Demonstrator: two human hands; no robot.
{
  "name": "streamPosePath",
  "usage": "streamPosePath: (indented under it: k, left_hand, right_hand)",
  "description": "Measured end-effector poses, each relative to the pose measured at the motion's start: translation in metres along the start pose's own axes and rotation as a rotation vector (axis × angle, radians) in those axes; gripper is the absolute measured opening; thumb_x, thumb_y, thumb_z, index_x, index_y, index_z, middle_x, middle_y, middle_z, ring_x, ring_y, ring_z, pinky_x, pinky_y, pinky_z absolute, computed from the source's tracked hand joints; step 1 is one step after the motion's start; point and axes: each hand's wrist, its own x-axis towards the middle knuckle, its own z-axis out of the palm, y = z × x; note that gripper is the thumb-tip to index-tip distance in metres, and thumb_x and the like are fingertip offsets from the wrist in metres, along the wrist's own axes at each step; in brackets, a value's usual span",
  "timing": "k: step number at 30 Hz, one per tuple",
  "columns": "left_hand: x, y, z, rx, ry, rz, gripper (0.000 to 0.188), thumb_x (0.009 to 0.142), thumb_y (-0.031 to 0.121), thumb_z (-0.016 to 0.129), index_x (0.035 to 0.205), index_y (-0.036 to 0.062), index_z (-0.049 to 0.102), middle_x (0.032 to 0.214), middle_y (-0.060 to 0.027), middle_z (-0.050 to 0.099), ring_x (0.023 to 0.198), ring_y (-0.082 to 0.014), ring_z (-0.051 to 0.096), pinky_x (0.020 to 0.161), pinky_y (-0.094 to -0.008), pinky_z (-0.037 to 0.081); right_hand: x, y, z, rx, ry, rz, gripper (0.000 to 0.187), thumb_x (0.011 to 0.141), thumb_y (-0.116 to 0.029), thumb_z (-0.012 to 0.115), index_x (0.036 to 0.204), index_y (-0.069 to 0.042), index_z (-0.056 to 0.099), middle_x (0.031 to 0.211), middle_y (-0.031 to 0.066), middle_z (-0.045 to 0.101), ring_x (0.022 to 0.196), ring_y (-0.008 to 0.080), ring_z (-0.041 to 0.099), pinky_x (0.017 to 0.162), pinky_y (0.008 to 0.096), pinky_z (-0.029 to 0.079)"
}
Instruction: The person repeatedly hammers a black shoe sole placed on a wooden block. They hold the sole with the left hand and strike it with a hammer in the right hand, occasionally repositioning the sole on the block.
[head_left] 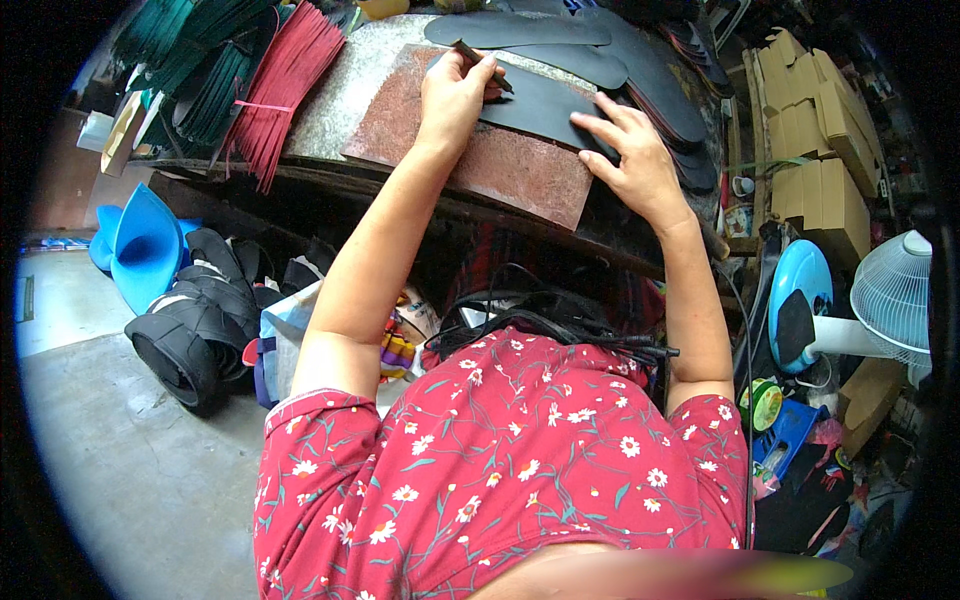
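In front of me a black sole-shaped sheet (538,104) lies on a reddish-brown board (520,182). My left hand (450,100) is closed around a slim dark pen-like tool (488,70), whose lower end points down at the sheet. Whether that end touches the surface I cannot tell. My right hand (632,158) rests at the sheet's right end, empty, fingers apart, with fingertips on or close to its edge. Just beyond lie more long black sole-shaped pieces (515,31). A stack of similar dark pieces (665,95) sits to the right of the board.
Bundles of red strips (285,85) and dark green strips (205,95) lie at the table's far left. Black rolls (190,335) and blue foam pieces (145,245) are on the floor at left. Cardboard boxes (820,130) and a fan (895,300) stand at right.
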Motion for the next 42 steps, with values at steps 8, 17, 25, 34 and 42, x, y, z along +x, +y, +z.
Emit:
streamPosePath:
  k: [8,17,25,34,42]
  left_hand:
    - [0.015,0.008,0.01,-0.009,-0.02,0.085,0.016,0.091,0.015,0.068,0.097,-0.0001,0.066,0.084,-0.006,0.069,0.073,-0.0104,0.065,0.063,-0.0254,0.057]
    - [0.029,-0.015,0.021,0.025,-0.006,0.063,0.015,0.087,0.009,0.071,0.094,-0.003,0.067,0.08,-0.0082,0.071,0.067,-0.0092,0.066,0.062,-0.0228,0.055]
    - [0.027,-0.012,0.023,0.542,-0.021,0.291,0.017,0.09,0.011,0.069,0.102,-0.001,0.066,0.088,-0.0093,0.073,0.075,-0.0124,0.069,0.067,-0.0272,0.056]
    - [0.015,-0.007,0.046,0.851,-0.059,0.736,0.015,0.089,0.015,0.064,0.098,0.0035,0.059,0.082,-0.0198,0.067,0.079,-0.0388,0.067,0.069,-0.0455,0.053]
    - [0.031,-0.018,0.031,0.044,0.06,0.064,0.014,0.091,0.01,0.064,0.097,-0.0032,0.064,0.082,-0.0102,0.072,0.073,-0.0173,0.072,0.063,-0.0274,0.059]
  right_hand:
    - [-0.07,0.014,-0.051,-0.116,-0.215,0.483,0.047,0.076,-0.03,0.077,0.115,-0.008,0.063,0.111,0.0106,0.062,0.105,0.0313,0.057,0.09,0.0428,0.046]
    - [-0.092,0.042,-0.034,0.478,0.28,0.911,0.041,0.095,-0.027,0.064,0.127,-0.001,0.06,0.083,0.0052,0.067,0.07,0.0102,0.06,0.062,0.0258,0.047]
    - [-0.013,-0.005,-0.055,0.544,0.295,0.589,0.038,0.095,-0.016,0.065,0.131,-0.006,0.059,0.081,0.0013,0.065,0.065,0.0052,0.055,0.057,0.0212,0.046]
    - [0.02,-0.013,-0.031,0.198,0.252,0.442,0.038,0.094,-0.035,0.062,0.127,-0.017,0.062,0.095,0.0179,0.071,0.088,0.0361,0.069,0.075,0.0418,0.054]
    - [-0.014,0.005,-0.021,-0.073,0.082,0.505,0.041,0.094,-0.038,0.059,0.129,-0.016,0.062,0.104,0.0211,0.069,0.096,0.0387,0.067,0.081,0.0421,0.052]
